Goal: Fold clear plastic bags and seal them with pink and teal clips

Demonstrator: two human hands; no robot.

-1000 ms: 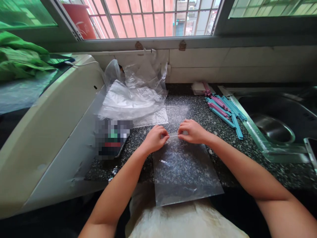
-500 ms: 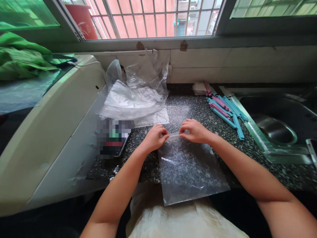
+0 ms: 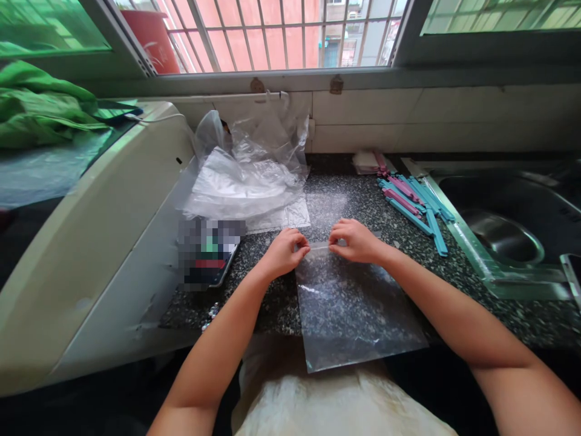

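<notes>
A clear plastic bag [image 3: 358, 309] lies flat on the dark speckled counter [image 3: 345, 206], its lower edge hanging over the counter's front. My left hand [image 3: 284, 251] pinches the bag's top edge at the left. My right hand [image 3: 356, 241] pinches the same edge a little to the right. Both sets of fingers are closed on the rim of the bag, a short strip of it stretched between them.
A heap of clear plastic bags [image 3: 247, 175] lies at the back left against the wall. Several blue and pink sealing clips [image 3: 413, 203] lie beside the steel sink [image 3: 503, 233] on the right. A phone [image 3: 209, 254] lies left of my hands, next to a white appliance [image 3: 86, 242].
The bag has slid to the right under my hands, its lower edge swinging right. Both hands stay pinched on the top edge in nearly the same spot.
</notes>
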